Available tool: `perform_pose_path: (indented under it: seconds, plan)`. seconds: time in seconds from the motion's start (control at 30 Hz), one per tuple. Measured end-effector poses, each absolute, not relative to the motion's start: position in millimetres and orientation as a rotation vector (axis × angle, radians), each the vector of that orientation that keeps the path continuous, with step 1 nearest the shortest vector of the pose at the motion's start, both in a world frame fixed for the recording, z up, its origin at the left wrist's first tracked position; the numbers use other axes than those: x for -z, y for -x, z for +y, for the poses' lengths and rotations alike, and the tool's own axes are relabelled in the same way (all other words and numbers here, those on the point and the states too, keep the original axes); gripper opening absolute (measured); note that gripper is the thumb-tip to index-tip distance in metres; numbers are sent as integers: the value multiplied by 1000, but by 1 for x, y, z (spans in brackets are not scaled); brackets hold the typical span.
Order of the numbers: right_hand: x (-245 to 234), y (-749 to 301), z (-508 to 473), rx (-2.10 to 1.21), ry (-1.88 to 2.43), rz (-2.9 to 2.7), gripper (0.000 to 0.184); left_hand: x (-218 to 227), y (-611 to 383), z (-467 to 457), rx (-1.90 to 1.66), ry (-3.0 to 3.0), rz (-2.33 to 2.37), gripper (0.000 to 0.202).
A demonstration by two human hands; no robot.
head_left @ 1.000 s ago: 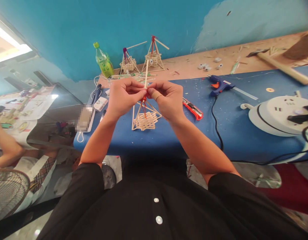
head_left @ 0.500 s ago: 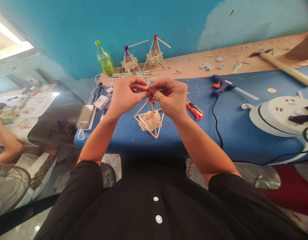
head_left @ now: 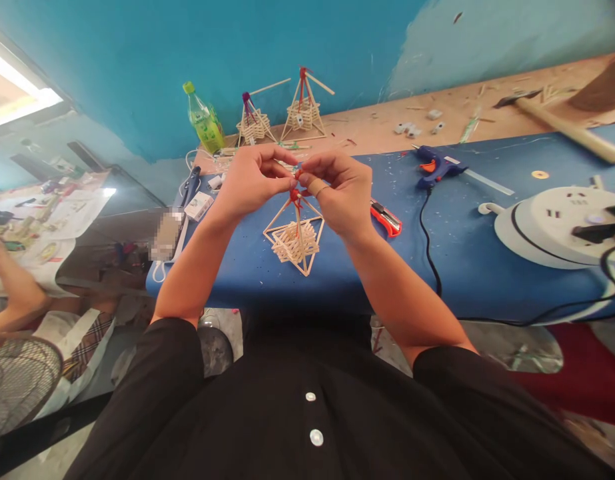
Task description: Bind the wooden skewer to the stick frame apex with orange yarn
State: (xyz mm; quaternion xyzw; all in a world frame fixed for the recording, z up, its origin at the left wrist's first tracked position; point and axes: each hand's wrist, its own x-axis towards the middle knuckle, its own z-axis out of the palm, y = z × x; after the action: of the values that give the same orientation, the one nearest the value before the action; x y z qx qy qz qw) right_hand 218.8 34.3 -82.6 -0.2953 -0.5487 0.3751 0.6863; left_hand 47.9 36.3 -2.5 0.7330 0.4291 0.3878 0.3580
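My left hand [head_left: 257,181] and my right hand [head_left: 341,192] meet over the blue table, thumbs and fingertips pinched together. A small bit of red string [head_left: 298,175] shows between the fingertips of both hands; its ends are hidden. Just beneath stands a pyramid of thin wooden sticks [head_left: 296,241] with a stacked-stick piece inside. Its apex [head_left: 295,197] is bound in red, and more red string runs down from there. Close to my right wrist lies a red utility knife [head_left: 386,219].
Two similar stick models [head_left: 254,123] and a green bottle [head_left: 205,123] stand along the wall. To the right are a blue glue gun [head_left: 437,167], a white power socket [head_left: 552,227] with cables, and a hammer [head_left: 567,130]. A co-worker's arm [head_left: 12,287] shows at left.
Both hands stay pinched at the red string above the apex. My fingertips have risen slightly off the apex, showing more of its red binding. The view has shifted a little.
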Motion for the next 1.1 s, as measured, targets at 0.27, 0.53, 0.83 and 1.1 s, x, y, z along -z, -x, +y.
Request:
perform_pose_path:
  seconds: [0.27, 0.53, 0.83, 1.1]
  plan:
    - [83, -226, 33, -1150, 719, -1184, 25, 3, -49, 33, -1057, -1817, 1137, 31]
    - [77, -219, 33, -1169, 707, -1125, 20, 4, -46, 35, -1046, -1867, 1131, 31]
    - [80, -235, 33, -1120, 765, -1166, 24, 5, -48, 34, -1073, -1805, 1182, 31]
    - [74, -241, 26, -885, 633, -1325, 5, 9, -48, 39, -1104, -1820, 1215, 33]
